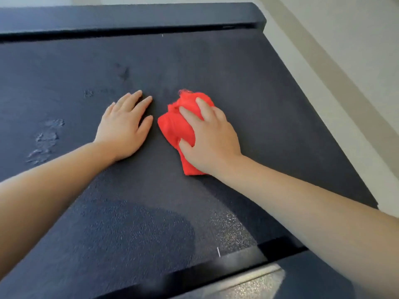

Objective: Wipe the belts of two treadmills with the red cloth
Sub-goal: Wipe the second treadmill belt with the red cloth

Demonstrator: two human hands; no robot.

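A dark textured treadmill belt (216,67) fills most of the view. The red cloth (176,124) lies bunched on it near the middle. My right hand (210,137) lies on top of the cloth, its fingers spread and bent over the fabric, pressing it onto the belt. My left hand (124,126) rests flat on the belt just left of the cloth, fingers straight, not touching it.
Pale dusty smudges (46,139) mark the belt at the left. A black side rail (129,18) runs along the far edge. Another rail with a grey strip (248,279) lies at the near edge. Light floor (345,61) is at the right.
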